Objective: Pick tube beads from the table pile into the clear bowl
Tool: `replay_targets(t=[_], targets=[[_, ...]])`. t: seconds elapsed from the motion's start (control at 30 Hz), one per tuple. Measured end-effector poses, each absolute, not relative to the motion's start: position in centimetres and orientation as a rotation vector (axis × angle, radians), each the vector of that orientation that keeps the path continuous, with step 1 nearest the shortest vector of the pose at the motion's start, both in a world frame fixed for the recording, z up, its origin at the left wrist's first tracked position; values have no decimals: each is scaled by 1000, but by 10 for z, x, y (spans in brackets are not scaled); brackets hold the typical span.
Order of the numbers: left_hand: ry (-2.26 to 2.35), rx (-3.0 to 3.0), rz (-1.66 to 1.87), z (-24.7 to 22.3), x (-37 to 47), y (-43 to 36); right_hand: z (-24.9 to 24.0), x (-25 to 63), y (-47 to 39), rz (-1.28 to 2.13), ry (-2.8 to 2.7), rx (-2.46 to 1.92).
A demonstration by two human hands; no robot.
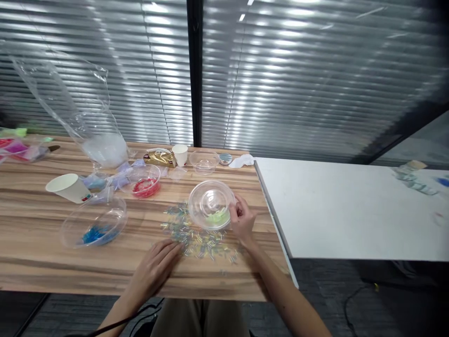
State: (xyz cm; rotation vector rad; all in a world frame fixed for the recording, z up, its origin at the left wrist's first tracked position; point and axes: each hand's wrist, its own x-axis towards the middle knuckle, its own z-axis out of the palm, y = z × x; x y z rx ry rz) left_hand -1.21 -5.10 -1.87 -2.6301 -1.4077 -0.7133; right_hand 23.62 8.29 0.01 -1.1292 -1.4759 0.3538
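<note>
My right hand pinches the right rim of a clear plastic bowl. The bowl is tilted, and light green bits lie at its bottom. In front of it, many small tube-like pieces, blue-grey, yellow and clear, are scattered loose over the wooden table. My left hand rests on the tabletop with its fingers stretched out, the tips at the left edge of the scattered pieces. Nothing shows in it.
Left of my hands are a clear bowl with blue pieces, a clear bowl with red pieces and a tipped paper cup. Behind stand a plastic bag, another paper cup and a clear bowl. A white table adjoins at right.
</note>
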Motion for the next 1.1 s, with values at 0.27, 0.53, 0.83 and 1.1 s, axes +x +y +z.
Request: replay_targets(t=[0.27, 0.53, 0.83, 1.1], targets=[[-1354, -2629, -682, -16, -16, -56, -5, 233, 81, 410, -1484, -1122], [-1376, -2537, -674, -17, -15, -51, -7, 228, 79, 498, -1530, -1094], [-1489, -2474, -758, -22, -17, -59, -16, 232, 83, 497, -1580, -1136], [-1706, -2416, -953, -20, -20, -77, -11, 241, 84, 356, -1535, -1157]])
